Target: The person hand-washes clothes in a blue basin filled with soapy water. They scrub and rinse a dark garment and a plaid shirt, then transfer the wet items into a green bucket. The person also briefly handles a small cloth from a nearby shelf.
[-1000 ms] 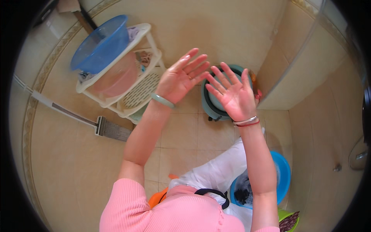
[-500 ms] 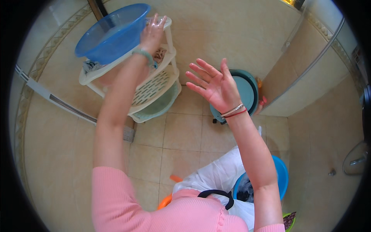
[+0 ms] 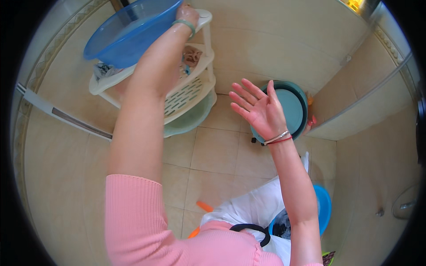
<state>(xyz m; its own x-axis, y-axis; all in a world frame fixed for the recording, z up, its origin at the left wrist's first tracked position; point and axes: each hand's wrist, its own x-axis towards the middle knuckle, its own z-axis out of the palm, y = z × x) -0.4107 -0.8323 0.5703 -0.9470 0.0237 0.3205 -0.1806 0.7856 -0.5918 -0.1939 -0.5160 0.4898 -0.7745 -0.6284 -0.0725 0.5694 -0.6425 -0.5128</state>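
Note:
My left hand (image 3: pixel 189 16), with a pale green bangle on its wrist, is at the right end of a large translucent blue basin (image 3: pixel 133 37). Its fingers look curled in beside the basin's rim; what lies in them is hidden. The basin sits tilted on the top of a white plastic shelf rack (image 3: pixel 205 40). My right hand (image 3: pixel 265 111) hangs in the air, palm showing, fingers spread and holding nothing. Behind it, lower down, stands a teal round tub (image 3: pixel 289 111).
On the rack's shelves are a crumpled plastic bag (image 3: pixel 104 70), a brownish cloth item (image 3: pixel 191 56) and a pale green basin (image 3: pixel 191 126). A bright blue tub (image 3: pixel 324 206) with dark, sudsy contents stands by my right leg. Something orange (image 3: pixel 205 206) shows beside my left. Tiled walls surround the floor.
My left hand has gone from stretched fingers over the rack top to curled ones by the basin's rim. The view has shifted slightly; my right hand remains spread.

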